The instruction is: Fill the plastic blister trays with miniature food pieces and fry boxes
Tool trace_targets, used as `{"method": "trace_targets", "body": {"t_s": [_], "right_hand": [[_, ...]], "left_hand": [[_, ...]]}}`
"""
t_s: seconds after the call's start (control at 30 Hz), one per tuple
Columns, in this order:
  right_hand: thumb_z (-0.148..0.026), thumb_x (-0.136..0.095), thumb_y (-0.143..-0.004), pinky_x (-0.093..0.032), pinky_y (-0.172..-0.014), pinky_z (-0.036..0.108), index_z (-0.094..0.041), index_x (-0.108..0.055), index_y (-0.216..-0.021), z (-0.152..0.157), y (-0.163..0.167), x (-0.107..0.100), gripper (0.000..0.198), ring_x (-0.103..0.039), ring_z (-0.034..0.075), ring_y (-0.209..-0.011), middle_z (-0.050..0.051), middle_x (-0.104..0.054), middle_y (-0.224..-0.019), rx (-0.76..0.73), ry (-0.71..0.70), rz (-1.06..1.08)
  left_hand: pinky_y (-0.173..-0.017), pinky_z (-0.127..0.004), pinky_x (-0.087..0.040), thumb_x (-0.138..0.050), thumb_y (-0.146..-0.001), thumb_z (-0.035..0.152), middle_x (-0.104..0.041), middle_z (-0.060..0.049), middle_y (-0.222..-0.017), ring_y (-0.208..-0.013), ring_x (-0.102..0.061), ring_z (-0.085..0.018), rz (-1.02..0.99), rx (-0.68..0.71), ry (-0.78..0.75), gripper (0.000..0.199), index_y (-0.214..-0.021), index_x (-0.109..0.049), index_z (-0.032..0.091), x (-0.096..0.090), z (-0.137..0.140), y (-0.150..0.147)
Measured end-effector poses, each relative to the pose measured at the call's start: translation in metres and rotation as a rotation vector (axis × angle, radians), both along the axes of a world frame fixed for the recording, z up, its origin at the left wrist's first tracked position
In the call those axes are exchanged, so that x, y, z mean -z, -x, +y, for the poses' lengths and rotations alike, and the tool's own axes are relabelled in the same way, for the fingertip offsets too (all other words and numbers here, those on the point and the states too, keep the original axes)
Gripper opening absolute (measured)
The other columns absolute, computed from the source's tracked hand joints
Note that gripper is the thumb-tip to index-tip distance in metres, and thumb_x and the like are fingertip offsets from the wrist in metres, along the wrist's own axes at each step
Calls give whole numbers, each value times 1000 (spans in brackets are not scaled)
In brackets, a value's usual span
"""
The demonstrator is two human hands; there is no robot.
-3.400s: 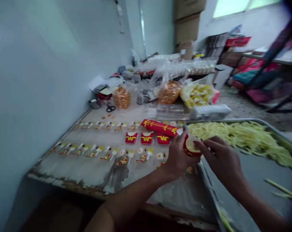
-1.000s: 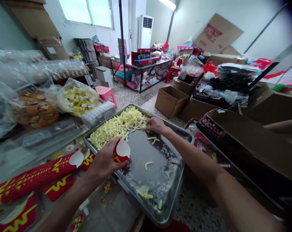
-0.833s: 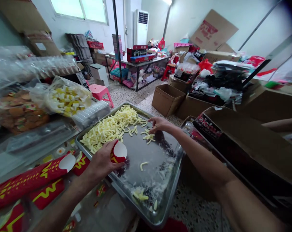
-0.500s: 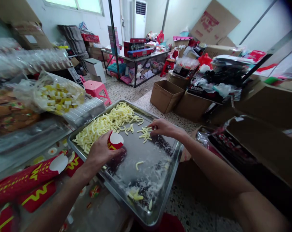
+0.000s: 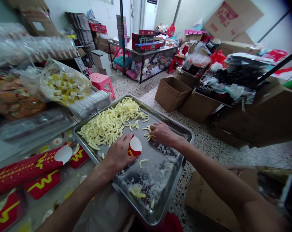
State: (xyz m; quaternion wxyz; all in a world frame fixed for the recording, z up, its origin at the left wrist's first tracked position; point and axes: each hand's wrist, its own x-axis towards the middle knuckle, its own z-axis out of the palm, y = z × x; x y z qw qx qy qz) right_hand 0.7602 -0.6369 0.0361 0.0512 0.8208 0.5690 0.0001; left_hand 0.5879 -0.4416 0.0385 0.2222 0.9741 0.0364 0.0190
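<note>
My left hand [image 5: 119, 152] is closed around a small red fry carton [image 5: 135, 145] with a white inside, held over the metal tray [image 5: 189, 137]. My right hand [image 5: 161, 132] has its fingers bent down onto a small cluster of pale yellow fry-shaped pieces [image 5: 148, 135] on the tray, gripping some of them; its fingertips are partly hidden. A big heap of the same fries [image 5: 109, 122] covers the tray's far left part. One curved fry [image 5: 142, 162] lies alone near the middle, and flattened bits [image 5: 137, 192] with white powder lie near the front.
Left of the tray, a stack of red cartons [image 5: 27, 167] and filled red packs [image 5: 44, 183] lie on the table. Behind them are a bag of yellow-and-white pieces [image 5: 66, 87] and a pink stool [image 5: 101, 82]. Cardboard boxes [image 5: 172, 93] stand on the floor to the right.
My left hand has moved right with the carton, nearer my right hand. My right hand's fingers have closed down over the small cluster of fries. The view has shifted slightly.
</note>
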Motion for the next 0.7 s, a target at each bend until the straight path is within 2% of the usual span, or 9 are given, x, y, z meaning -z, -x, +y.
{"method": "trace_targets", "body": {"t_s": [0.17, 0.33, 0.43, 0.57, 0.7], "right_hand": [[-23, -60, -98, -29, -82, 39, -17, -70, -83, -5, 17, 1, 19, -49, 26, -98, 12, -68, -103, 7, -61, -117], [-19, -63, -96, -28, -85, 40, -18, -68, -79, -4, 18, 0, 18, -50, 26, -100, 10, -71, -90, -22, -15, -81], [-17, -64, -91, -30, -86, 39, -19, -70, -79, 2, 20, 5, 14, -53, 26, -99, 9, -72, -89, 4, -37, -8], [-16, -69, -79, -35, -87, 36, -19, -76, -86, 11, 31, 16, 10, -58, 26, -97, 8, -74, -90, 219, -108, 69], [-24, -74, -74, -39, -73, 30, -21, -79, -95, 22, 48, 18, 21, -65, 23, -88, 6, -77, -92, 557, -170, 230]], "left_hand": [[-100, -42, -51, -84, -71, 39, -60, -17, -132, -121, -59, -34, 28, 34, -15, 90, -147, -45, 12, 7, -9, 5], [-99, -40, -50, -83, -72, 44, -60, -16, -131, -116, -61, -32, 17, 42, -17, 91, -147, -45, 11, 9, -5, 7], [-94, -40, -51, -82, -72, 44, -62, -16, -127, -113, -62, -32, 58, 50, -63, 84, -143, -49, 12, 7, -5, 2], [-91, -40, -51, -83, -68, 44, -65, -16, -121, -110, -64, -34, 154, 45, -137, 75, -132, -57, 14, 0, -13, -10], [-87, -42, -50, -83, -65, 48, -64, -18, -121, -108, -64, -37, 256, 3, -146, 72, -124, -59, 14, 0, -23, -19]]}}
